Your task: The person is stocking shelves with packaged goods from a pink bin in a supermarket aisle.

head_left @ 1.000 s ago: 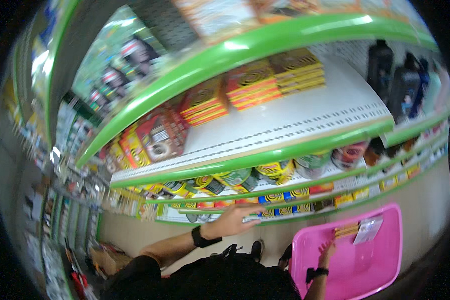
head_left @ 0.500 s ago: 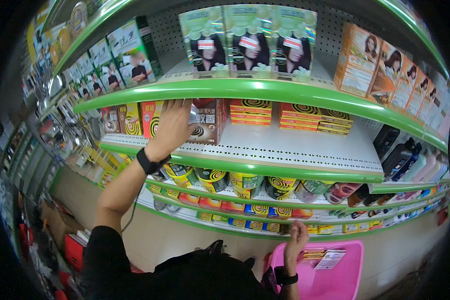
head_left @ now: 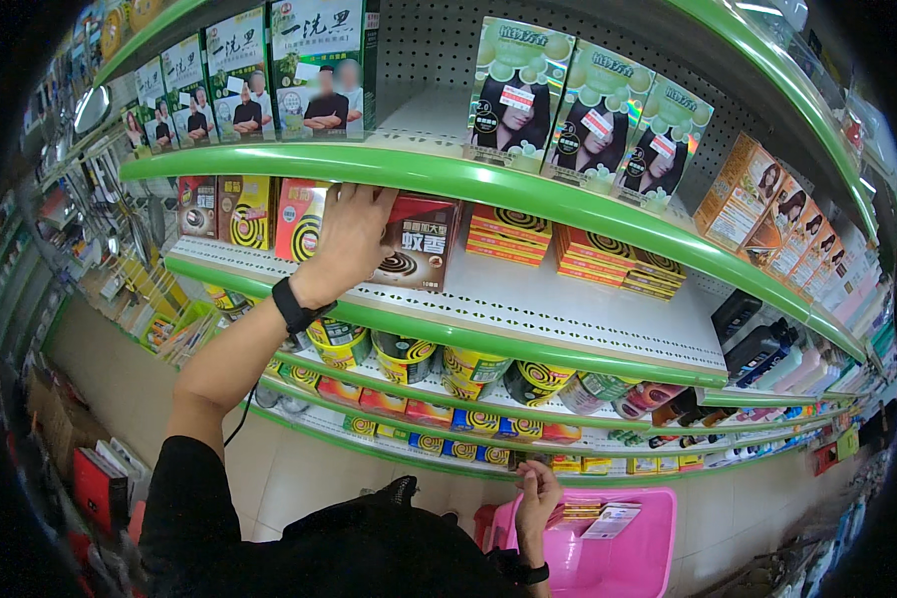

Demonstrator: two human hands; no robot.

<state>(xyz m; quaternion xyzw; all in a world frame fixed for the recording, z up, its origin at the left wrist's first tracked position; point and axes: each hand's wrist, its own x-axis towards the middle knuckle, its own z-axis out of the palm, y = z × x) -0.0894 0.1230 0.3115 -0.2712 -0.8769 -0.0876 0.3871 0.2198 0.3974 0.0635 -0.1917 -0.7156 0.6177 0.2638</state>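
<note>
My left hand [head_left: 349,231], with a black band on its wrist, reaches in under the green-edged upper shelf. Its fingers bend over the top of a brown mosquito coil box [head_left: 424,249], and the tips are out of sight. A red box with a spiral [head_left: 299,221] stands close against that hand's left side. Lower down, my right hand [head_left: 538,490] hangs beside the rim of a pink basket [head_left: 658,543]. Its fingers are curled together, with nothing seen in them. Flat packages [head_left: 611,520] lie inside the basket.
Stacked flat coil boxes [head_left: 508,239] sit right of the brown box. Tubs with yellow spirals [head_left: 538,381] fill the shelf below. Hair-dye boxes [head_left: 513,95] stand on the upper shelf, whose green lip [head_left: 409,164] overhangs my left hand. Dark bottles [head_left: 757,344] are at right.
The view has turned, so the shelves sit differently in it. My left hand stays at the brown box, its fingers now more bent over the top. My right hand remains near the basket.
</note>
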